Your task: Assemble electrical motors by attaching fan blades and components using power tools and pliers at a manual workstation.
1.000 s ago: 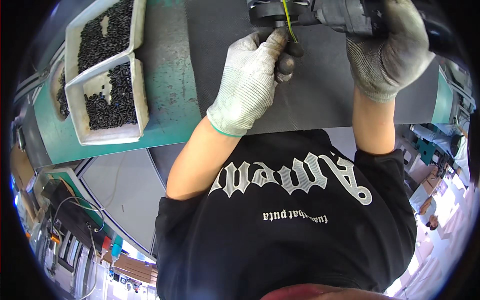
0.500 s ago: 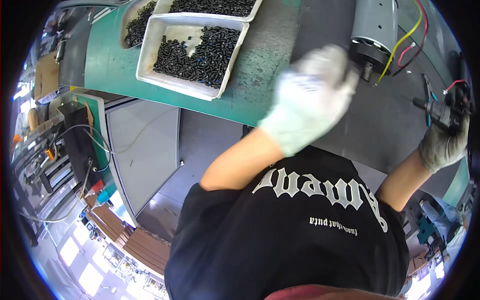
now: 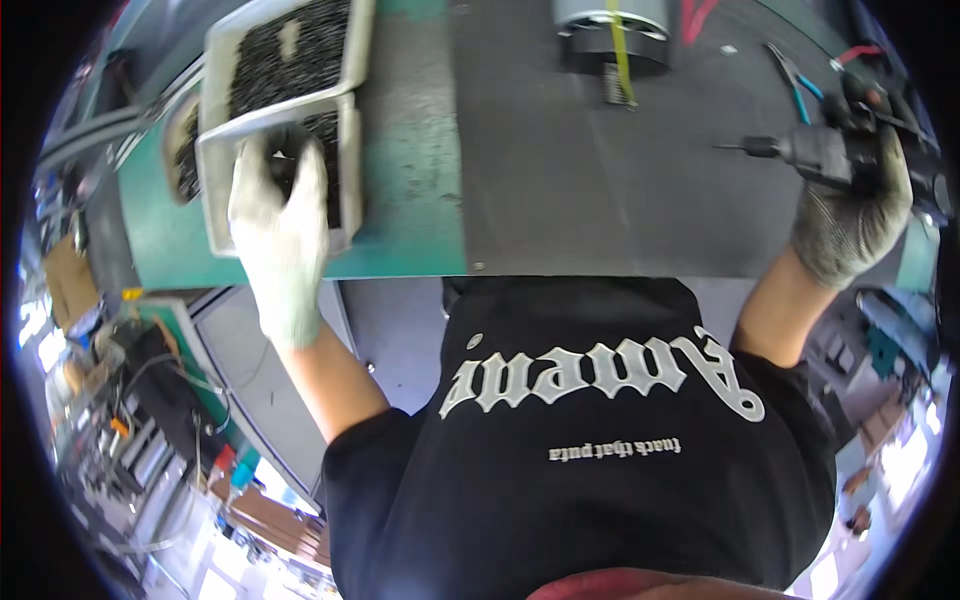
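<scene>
My left hand [image 3: 280, 215], in a white glove, reaches into the nearer white tray [image 3: 222, 235] of small black screw-like parts [image 3: 323, 128]. Its thumb and fingers are spread apart over the parts; the tips are partly lost against the dark heap. My right hand [image 3: 850, 225], in a greyish glove, grips a dark power screwdriver [image 3: 822, 155] at the right of the bench. The tool's thin bit points left. At the far middle lies a grey cylindrical motor [image 3: 612, 25] with a threaded shaft [image 3: 613, 85] toward me and a yellow wire [image 3: 620, 60] beside it.
A second white tray [image 3: 362, 40] of black parts stands behind the nearer one, with another container [image 3: 180, 175] at its left. Blue-handled pliers [image 3: 790, 80] lie near the screwdriver. A red wire [image 3: 858, 52] runs behind them. The bench's front edge [image 3: 560, 275] lies close to my body.
My left hand has gone from beside the motor shaft leftward into the nearer tray. My right hand still holds the screwdriver, whose bit now shows. The whole view has shifted.
</scene>
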{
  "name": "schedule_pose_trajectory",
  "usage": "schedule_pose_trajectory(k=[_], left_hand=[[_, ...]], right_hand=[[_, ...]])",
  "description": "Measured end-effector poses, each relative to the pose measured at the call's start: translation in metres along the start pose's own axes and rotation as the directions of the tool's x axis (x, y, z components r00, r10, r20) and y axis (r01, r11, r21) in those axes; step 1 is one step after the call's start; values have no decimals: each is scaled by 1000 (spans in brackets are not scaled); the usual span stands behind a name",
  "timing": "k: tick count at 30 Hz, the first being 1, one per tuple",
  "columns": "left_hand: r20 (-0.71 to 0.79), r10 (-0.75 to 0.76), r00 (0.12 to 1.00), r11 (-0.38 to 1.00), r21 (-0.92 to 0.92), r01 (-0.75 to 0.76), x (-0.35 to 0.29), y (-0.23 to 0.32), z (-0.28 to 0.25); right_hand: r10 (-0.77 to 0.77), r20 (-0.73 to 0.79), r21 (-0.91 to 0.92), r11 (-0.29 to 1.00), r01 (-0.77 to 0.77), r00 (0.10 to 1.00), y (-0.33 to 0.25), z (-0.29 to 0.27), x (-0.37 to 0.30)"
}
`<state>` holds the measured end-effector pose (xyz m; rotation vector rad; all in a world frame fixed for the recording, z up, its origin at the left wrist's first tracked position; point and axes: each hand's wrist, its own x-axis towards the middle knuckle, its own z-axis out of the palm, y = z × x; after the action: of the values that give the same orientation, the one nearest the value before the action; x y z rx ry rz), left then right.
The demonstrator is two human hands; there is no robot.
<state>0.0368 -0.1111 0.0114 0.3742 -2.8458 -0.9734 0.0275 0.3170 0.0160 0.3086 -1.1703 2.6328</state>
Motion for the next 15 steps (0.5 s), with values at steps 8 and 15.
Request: schedule_pose_trajectory(k=[8, 15], left_hand=[[495, 414, 764, -232, -754, 615, -66, 74, 106], [547, 490, 679, -433, -523, 734, -66, 76, 120]], right_hand=[[77, 138, 263, 958, -112, 987, 5, 83, 8], [98, 134, 187, 975, -123, 986, 6, 80, 9]])
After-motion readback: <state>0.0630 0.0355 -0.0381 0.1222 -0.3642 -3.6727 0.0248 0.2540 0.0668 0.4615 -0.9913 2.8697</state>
